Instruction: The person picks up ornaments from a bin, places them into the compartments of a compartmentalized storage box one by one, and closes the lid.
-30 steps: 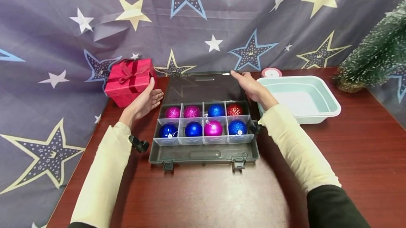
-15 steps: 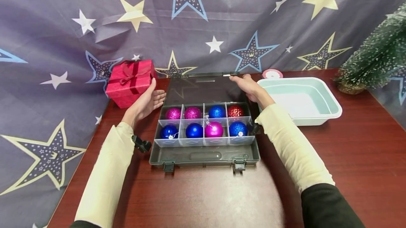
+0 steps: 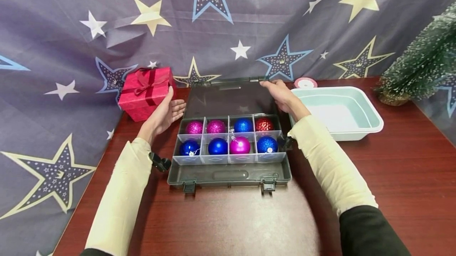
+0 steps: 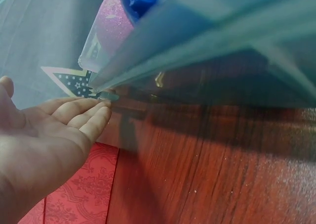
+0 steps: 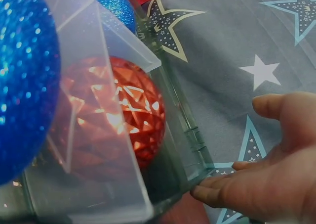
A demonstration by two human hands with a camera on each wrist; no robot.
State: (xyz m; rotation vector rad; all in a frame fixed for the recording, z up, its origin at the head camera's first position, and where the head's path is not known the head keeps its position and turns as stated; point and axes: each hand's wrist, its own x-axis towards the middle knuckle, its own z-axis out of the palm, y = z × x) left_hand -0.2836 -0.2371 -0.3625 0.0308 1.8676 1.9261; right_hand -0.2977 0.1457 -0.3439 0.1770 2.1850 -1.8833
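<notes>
A dark see-through organizer box (image 3: pixel 229 175) lies with its lid (image 3: pixel 228 99) folded back. Its clear compartments hold several Christmas balls: glittery pink (image 3: pixel 194 126), shiny pink (image 3: pixel 240 145), blue (image 3: pixel 217 145) and a faceted red one (image 3: pixel 264 124). My left hand (image 3: pixel 162 112) is beside the lid's left side, palm turned up and fingers extended; in the left wrist view its fingertips are close to the box's back corner. My right hand (image 3: pixel 284 95) is at the lid's far right corner. Thumb and fingers stand apart in the right wrist view; contact with the lid is unclear.
A red gift box (image 3: pixel 146 91) stands behind my left hand. To the right are a pale green basin (image 3: pixel 356 133), a ribbon spool (image 3: pixel 305 83) and a small frosted tree (image 3: pixel 420 56). A star-patterned cloth (image 3: pixel 228 38) hangs along the table's back edge.
Over the last half second the lid's far edge has risen slightly, and my right hand has moved a little up and to the right. My left hand stays nearly still.
</notes>
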